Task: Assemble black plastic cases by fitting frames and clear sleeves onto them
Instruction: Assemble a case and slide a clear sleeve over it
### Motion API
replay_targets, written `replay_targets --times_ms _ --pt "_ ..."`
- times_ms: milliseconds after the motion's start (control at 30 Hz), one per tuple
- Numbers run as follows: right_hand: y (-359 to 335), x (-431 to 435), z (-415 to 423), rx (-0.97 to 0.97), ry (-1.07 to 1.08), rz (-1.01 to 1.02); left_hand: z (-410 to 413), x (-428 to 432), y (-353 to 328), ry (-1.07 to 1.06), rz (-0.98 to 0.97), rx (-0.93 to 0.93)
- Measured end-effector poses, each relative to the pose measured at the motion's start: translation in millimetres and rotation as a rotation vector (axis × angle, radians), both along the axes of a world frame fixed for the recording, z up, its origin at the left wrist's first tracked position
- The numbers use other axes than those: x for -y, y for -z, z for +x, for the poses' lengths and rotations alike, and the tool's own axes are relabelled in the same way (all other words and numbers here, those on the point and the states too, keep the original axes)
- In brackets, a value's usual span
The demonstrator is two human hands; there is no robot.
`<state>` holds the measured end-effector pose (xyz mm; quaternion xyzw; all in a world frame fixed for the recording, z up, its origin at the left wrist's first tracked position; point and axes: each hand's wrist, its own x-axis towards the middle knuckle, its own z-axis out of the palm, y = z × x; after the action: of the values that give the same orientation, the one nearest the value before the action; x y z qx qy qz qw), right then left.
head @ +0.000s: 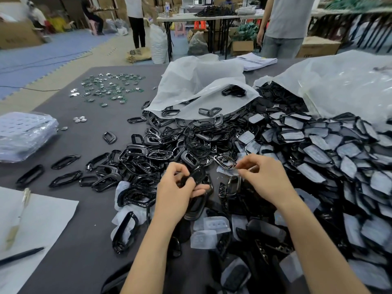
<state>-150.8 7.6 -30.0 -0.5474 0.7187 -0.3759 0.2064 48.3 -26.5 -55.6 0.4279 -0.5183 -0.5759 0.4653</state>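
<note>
Well, two white plastic bags lie slumped open at the far side of the table. The middle bag [201, 88] has a few black frames [233, 91] in its mouth and many more spilled out before it in a glossy heap. The right-hand bag [339, 81] pours out sleeved cases [318, 149] — black shells wrapped in cloudy film — down the whole right side.

The table wears a dark grey cover [84, 240]. Green circuit boards [110, 88] are scattered at its far left, and a plastic-wrapped stack [23, 134] sits at the left edge. A white sheet [38, 219] with a pen [21, 255] on it lies at the near left corner. Beyond, blue foam mats [53, 49] cover the floor, cardboard boxes [318, 46] stand about, and a person [284, 24] stands by a folding table [191, 18].

The left hand [178, 187] is curled round a black case [198, 175], held over the heap at the near middle of the table. The right hand [263, 177] pinches a clear sleeve [240, 167] between thumb and forefinger, just beside a silver-rimmed frame [224, 161] — whether the sleeve touches it I cannot tell.
</note>
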Motion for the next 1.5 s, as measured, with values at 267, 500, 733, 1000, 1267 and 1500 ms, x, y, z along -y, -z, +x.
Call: replay_targets --times_ms 267,500,733,1000,1267,1500 --pt "3.5 20.5 9.2 -0.369 -0.123 0.040 -4.0 0.9 -1.0 -0.079 0.057 -0.166" --pt "15.3 44.2 26.9 -0.710 -0.171 0.153 0.1 1.6 2.6 -0.103 0.054 -0.154" --pt "9.0 52.7 39.7 -0.917 -0.206 0.124 -3.2 -0.8 1.9 -0.083 0.033 -0.141" --pt "-6.5 4.8 20.9 0.591 0.080 -0.204 -20.4 -10.4 3.7 -0.072 -0.069 -0.093" --pt "7.9 -23.5 25.7 0.955 0.056 -0.235 -31.5 -24.1 4.3 0.048 -0.105 -0.070" --pt "13.7 -30.0 31.5 0.774 -0.034 -0.265 -30.1 -24.0 5.0 -0.020 -0.316 0.215"
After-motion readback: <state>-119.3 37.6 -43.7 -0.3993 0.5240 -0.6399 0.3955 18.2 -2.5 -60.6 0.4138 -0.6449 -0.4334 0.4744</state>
